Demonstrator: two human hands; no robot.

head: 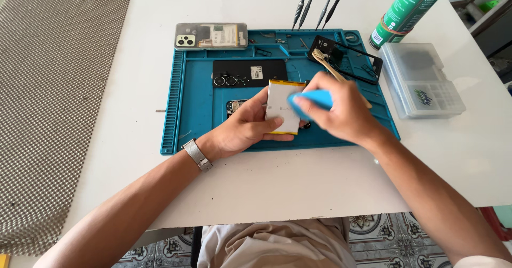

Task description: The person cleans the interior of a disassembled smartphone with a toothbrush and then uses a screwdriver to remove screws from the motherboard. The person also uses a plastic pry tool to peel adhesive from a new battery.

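Blurred blue tool (312, 98) hides part of the battery (282, 108)

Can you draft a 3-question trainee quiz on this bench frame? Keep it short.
1. True or false: the left hand holds the white battery pack above the blue work mat.
2. What does the right hand press to the pack? A) light blue tool B) screwdriver C) green can
3. Where do the four screwdrivers stand?

Key
1. True.
2. A; it is blurred, so its exact kind cannot be told.
3. Upright at the mat's far edge, left of the green can.
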